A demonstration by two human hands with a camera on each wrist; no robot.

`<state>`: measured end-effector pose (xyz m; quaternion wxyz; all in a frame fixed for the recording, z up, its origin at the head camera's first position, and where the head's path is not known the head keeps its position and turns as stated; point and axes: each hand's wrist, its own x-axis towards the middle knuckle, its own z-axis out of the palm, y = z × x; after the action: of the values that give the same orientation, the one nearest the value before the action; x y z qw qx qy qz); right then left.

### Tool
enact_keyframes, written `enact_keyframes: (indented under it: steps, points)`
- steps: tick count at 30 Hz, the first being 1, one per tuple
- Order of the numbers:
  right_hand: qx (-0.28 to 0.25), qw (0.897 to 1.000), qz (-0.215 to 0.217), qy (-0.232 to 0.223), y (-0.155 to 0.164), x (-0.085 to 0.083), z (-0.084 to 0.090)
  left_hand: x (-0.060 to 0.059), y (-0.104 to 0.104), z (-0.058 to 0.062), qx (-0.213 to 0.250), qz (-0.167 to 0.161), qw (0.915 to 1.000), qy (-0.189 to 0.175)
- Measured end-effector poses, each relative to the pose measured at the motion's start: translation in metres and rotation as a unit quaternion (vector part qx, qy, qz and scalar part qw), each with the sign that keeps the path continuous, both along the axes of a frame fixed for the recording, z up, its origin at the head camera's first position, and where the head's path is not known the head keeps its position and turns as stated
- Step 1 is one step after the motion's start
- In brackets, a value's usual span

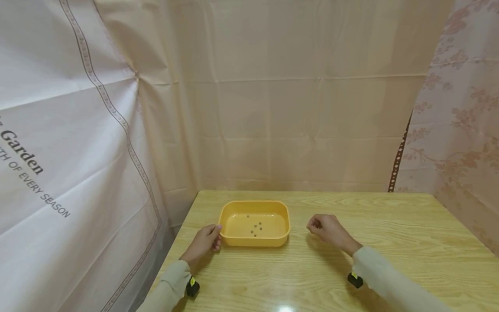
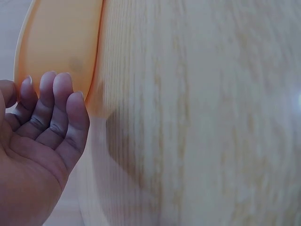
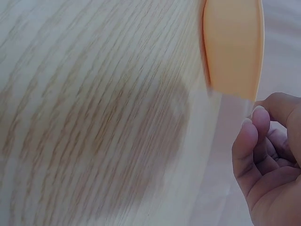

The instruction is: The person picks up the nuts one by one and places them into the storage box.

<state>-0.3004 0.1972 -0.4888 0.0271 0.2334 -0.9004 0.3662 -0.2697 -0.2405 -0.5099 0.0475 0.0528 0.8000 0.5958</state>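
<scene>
A shallow yellow plastic tray (image 1: 255, 242) sits on the table, with several tiny dark pieces (image 1: 255, 226) scattered over its floor. My left hand (image 1: 204, 240) pinches the tray's left rim between thumb and index finger. The left wrist view shows the other fingers of that hand curved against the tray's outer wall (image 2: 59, 44). To the right of the tray, apart from it, my right hand (image 1: 329, 229) hovers over the table. Its fingers are curled and the thumb meets the index finger; no object shows between the fingertips (image 3: 260, 115).
The wood-grain table (image 1: 393, 225) reaches back to a beige cloth (image 1: 304, 108) hanging behind it. White printed cloth (image 1: 66, 143) hangs on the left, floral cloth (image 1: 464, 130) on the right. A small black device (image 1: 355, 280) is worn at the right wrist.
</scene>
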Motion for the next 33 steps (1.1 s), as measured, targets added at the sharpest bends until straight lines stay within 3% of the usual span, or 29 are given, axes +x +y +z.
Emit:
enact_keyframes:
  steps: [13, 33]
  points:
    - [0.018, 0.999, 0.011, 0.037, -0.019, 0.002, 0.004, -0.001, -0.003, -0.001, -0.004, -0.004, 1.0, 0.0]
    - [0.001, 0.998, 0.046, 0.039, -0.044, 0.003, 0.0, 0.001, -0.001, 0.002, 0.0, -0.001, 1.0, 0.007]
